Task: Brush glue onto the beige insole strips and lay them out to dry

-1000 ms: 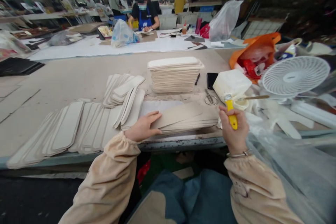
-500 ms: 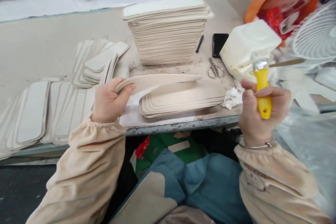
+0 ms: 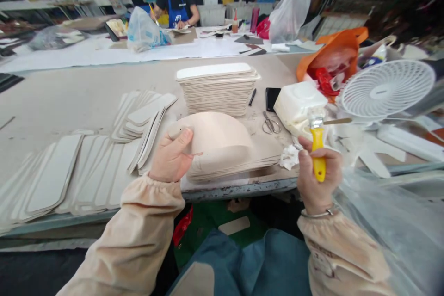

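Observation:
My left hand point(image 3: 174, 155) grips the left end of a thin beige panel with rounded corners point(image 3: 218, 136), which bows upward in the middle. Beneath it lies a low pile of similar panels point(image 3: 267, 153), partly hidden by the bent one. My right hand point(image 3: 319, 171) is closed around a yellow-handled brush point(image 3: 318, 155), held upright with its metal collar at the top. Behind the brush stands a cut-open white plastic container point(image 3: 300, 99), with a flat stick point(image 3: 338, 121) jutting out at its right. Crumpled white tissue point(image 3: 289, 156) lies left of my right hand.
A tall stack of panels point(image 3: 217, 95) stands behind the bent panel. Fanned-out panels point(image 3: 55, 175) cover the table's left. Scissors point(image 3: 271, 124), a black phone point(image 3: 272, 99) and a pen point(image 3: 252, 97) lie right of the stack. A white fan point(image 3: 386, 89) and orange bag point(image 3: 333, 53) stand farther right. A co-worker point(image 3: 176, 2) sits opposite.
The panel in my left hand has gone from nearly flat and edge-on to arched, its broad face showing. My view has tilted up, bringing the room beyond into sight. The brush stays in my right hand.

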`<state>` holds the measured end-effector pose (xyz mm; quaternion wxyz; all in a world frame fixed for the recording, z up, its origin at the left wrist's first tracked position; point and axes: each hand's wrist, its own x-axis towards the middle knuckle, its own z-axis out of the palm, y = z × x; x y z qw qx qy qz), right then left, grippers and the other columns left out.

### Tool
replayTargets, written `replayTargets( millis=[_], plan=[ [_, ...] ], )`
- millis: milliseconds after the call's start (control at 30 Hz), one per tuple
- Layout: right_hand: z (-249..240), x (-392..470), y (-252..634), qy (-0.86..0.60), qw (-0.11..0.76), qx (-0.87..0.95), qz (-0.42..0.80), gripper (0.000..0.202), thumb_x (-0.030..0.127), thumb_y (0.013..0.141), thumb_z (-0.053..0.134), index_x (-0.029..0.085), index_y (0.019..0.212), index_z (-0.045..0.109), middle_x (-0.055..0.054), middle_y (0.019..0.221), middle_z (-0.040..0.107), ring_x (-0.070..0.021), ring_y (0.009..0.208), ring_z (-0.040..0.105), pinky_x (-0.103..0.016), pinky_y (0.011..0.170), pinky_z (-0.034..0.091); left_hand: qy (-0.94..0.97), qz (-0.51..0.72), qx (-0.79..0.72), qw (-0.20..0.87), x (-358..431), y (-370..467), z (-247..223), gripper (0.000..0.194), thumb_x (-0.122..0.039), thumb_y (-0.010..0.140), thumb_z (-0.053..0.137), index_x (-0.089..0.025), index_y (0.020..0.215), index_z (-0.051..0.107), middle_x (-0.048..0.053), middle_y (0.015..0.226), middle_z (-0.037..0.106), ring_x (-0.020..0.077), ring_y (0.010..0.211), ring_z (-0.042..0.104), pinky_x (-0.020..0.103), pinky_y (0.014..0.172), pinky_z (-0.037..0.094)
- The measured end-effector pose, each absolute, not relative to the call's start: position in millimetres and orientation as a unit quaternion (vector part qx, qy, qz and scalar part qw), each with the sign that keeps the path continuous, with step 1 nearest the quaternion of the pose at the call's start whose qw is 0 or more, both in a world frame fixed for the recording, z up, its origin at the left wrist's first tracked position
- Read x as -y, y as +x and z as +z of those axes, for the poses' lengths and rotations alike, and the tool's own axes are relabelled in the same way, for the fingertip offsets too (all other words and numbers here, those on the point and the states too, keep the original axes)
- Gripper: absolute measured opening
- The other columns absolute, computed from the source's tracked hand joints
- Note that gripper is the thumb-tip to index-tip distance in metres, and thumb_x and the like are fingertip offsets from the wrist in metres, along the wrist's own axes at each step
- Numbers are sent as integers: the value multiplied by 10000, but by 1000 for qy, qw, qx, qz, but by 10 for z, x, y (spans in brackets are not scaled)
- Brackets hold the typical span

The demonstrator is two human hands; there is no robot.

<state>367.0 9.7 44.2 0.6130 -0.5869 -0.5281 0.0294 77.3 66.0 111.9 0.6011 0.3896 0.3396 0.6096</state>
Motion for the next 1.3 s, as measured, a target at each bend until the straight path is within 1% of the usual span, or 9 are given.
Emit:
replayTargets(
  millis=[200, 400, 600, 700, 800, 867, 933, 1067, 1300],
  plan=[
    [335, -149, 3625, -546, 498, 673, 22, 300, 353, 806, 702, 247, 940, 456, -98, 1194, 646, -255, 1154, 585, -444, 965, 458, 367, 616, -318, 620, -719, 867, 1149, 296, -298, 741, 779, -185, 991, 670, 49, 989, 745, 237, 992, 690, 341, 777, 610],
    [240, -252, 3584, -618, 525, 583, 57, 222, 407, 879, 597, 244, 962, 471, -100, 1202, 658, -253, 1070, 635, -433, 894, 484, 443, 498, -389, 636, -636, 902, 1025, 330, -398, 778, 715, -162, 998, 649, 64, 925, 726, 225, 847, 693, 376, 734, 584],
    [136, -315, 3566, -636, 523, 555, 115, 287, 464, 848, 605, 240, 983, 485, -103, 1179, 670, -261, 1080, 639, -443, 927, 479, 681, 333, -586, 286, -624, 796, 913, 359, -309, 788, 642, -180, 1122, 617, 74, 1119, 677, 257, 990, 633, 433, 941, 491],
    [127, -323, 3530, -646, 505, 565, 92, 281, 452, 838, 615, 239, 975, 494, -93, 1161, 681, -259, 1064, 645, -431, 916, 479, 715, 306, -595, 201, -600, 768, 839, 436, -255, 815, 592, -162, 1238, 548, 109, 1223, 632, 255, 1062, 615, 436, 991, 470],
    [163, -326, 3495, -656, 488, 571, 70, 279, 450, 839, 607, 229, 975, 503, -96, 1146, 687, -265, 1042, 648, -430, 888, 480, 760, 298, -555, 156, -572, 702, 762, 412, -333, 842, 593, -131, 1201, 580, 163, 1240, 609, 285, 1200, 541, 461, 1077, 400],
    [189, -333, 3475, -658, 483, 574, 61, 286, 457, 838, 603, 223, 971, 507, -105, 1146, 686, -270, 1028, 649, -431, 874, 481, 777, 271, -541, 173, -552, 618, 732, 564, -466, 814, 633, -118, 1251, 553, 204, 1342, 534, 329, 1309, 447, 508, 1126, 333],
    [201, -344, 3460, -656, 485, 576, 56, 297, 466, 838, 598, 219, 979, 509, -113, 1148, 684, -273, 1024, 650, -431, 861, 483, 785, 231, -533, 217, -527, 522, 713, 842, -566, 728, 700, -128, 1391, 419, 222, 1479, 384, 360, 1400, 321, 541, 1160, 265],
    [180, -371, 3435, -650, 484, 584, 36, 326, 473, 852, 582, 201, 1023, 526, -135, 1156, 673, -275, 1028, 650, -419, 823, 495, 800, 184, -498, 280, -482, 401, 640, 1258, -561, 557, 827, -145, 1515, 127, 234, 1576, 156, 366, 1459, 176, 525, 1191, 211],
    [196, -406, 3355, -646, 438, 625, -1, 298, 474, 878, 557, 195, 982, 570, -121, 1190, 663, -279, 978, 661, -377, 729, 492, 784, 209, -527, 254, -504, 409, 523, 1052, -575, 614, 798, -99, 1426, 327, 221, 1384, 437, 350, 1327, 411, 485, 1152, 307]
  ],
)
